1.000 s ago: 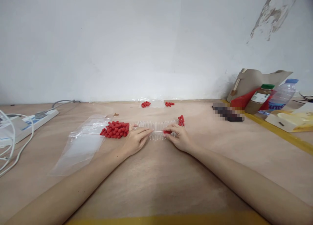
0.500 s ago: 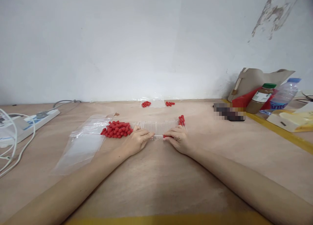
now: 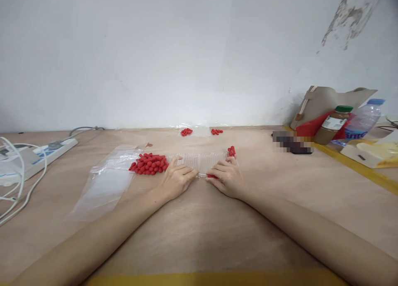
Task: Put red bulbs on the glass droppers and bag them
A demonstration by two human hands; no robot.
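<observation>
A side-by-side row of thin clear tubes (image 3: 190, 160) lies on the table in front of me. My left hand (image 3: 178, 179) is closed at the row's near edge, its fingertips on a thin clear tube (image 3: 202, 175) that lies crosswise between my hands. My right hand (image 3: 227, 178) is closed around a red rubber bulb (image 3: 212, 176), which faces the tube's end; whether the two touch is too small to tell. Left of the row sits a heap of red bulbs (image 3: 149, 164). A few more red bulbs (image 3: 231, 151) lie just beyond my right hand.
Two small groups of red bulbs, left (image 3: 186, 132) and right (image 3: 217, 131), lie near the wall. Plastic bags (image 3: 101, 190) and a power strip (image 3: 52, 155) with cables are at left. Bottles (image 3: 331, 126), a bag (image 3: 338, 97) and a blurred dark object (image 3: 292, 144) are at right.
Both hands have shifted very slightly nearer me, with the crosswise tube and the red bulb moving along. The view has drifted a little. The heap looks the same.
</observation>
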